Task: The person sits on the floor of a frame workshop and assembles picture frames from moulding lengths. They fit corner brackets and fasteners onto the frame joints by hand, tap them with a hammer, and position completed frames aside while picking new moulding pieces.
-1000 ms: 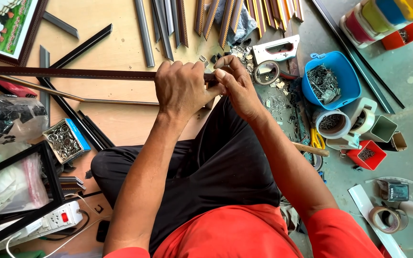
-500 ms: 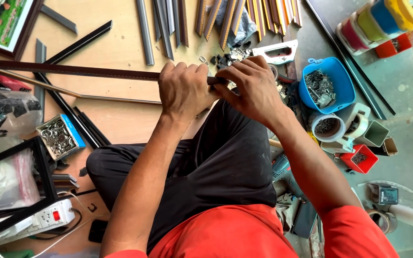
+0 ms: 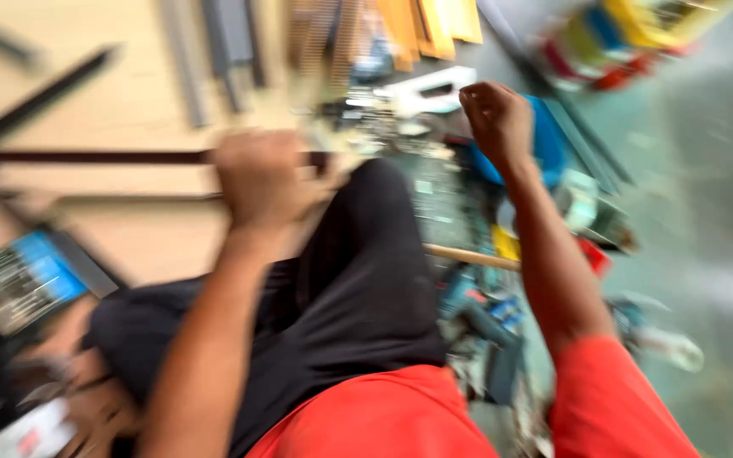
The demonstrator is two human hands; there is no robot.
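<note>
We have our left hand [image 3: 260, 178] clenched around the dark strip [image 3: 86, 157], which runs off leftward over the wooden board [image 3: 120, 93] just above our knee, and we should keep that grip firm and the strip level so it does not swing while we look away. Our right hand [image 3: 495, 119] is loosely curled, holding nothing we can make out, over the blue tub [image 3: 553, 140] amid the blurred clutter. We would reach slowly and let the view settle before picking anything.
</note>
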